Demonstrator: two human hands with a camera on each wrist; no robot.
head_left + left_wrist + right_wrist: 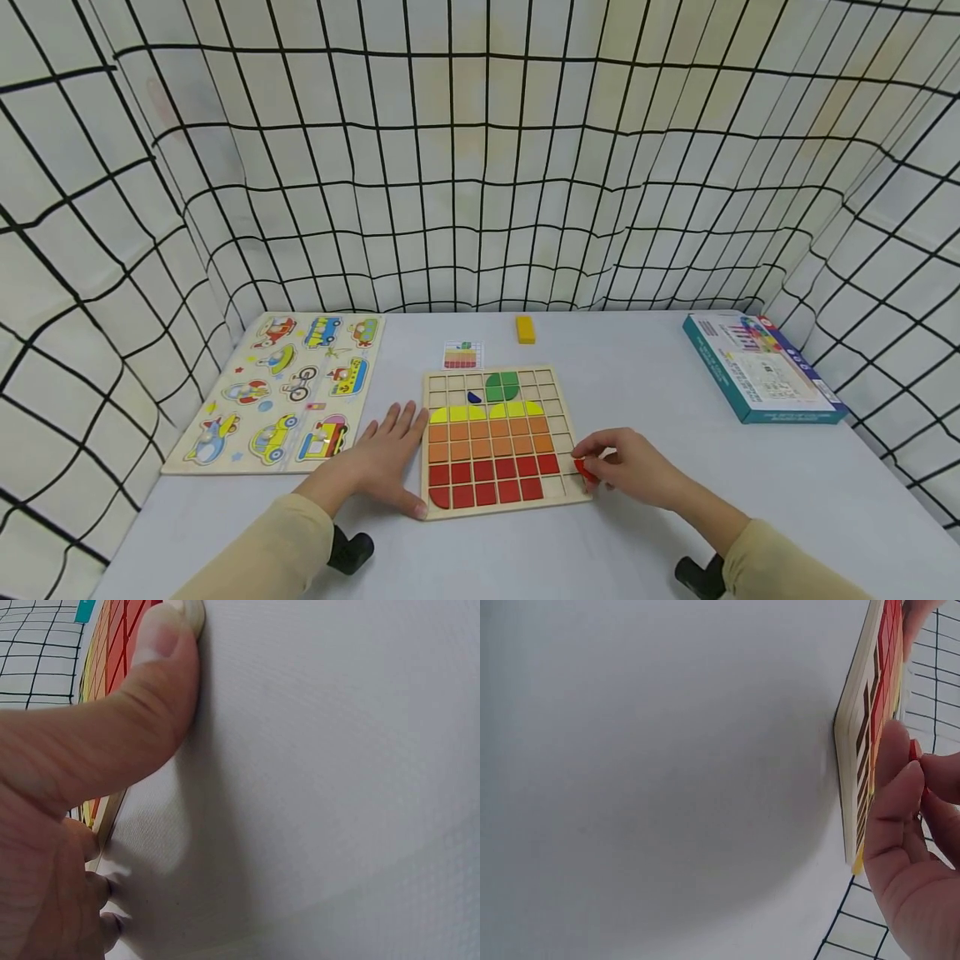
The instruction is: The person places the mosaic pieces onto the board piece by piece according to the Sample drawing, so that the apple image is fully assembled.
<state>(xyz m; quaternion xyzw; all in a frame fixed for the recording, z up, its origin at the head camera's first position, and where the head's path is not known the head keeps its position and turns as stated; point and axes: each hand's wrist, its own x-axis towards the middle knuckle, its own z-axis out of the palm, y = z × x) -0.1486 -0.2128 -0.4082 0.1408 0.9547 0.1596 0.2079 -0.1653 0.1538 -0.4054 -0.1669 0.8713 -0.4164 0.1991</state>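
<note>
vehicle puzzle board, yellow block, pattern card, teal box on white table

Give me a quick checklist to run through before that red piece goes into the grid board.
1. Red piece pinched in the right hand: ok.
2. Left hand flat on the table against the grid board, steadying its left edge: ok.
3. Empty cells free at the bottom right of the board: ok.
4. Piece's shape matches the open cell: cannot tell, fingers hide most of it.
5. Pattern card in view above the board for reference: ok.
</note>
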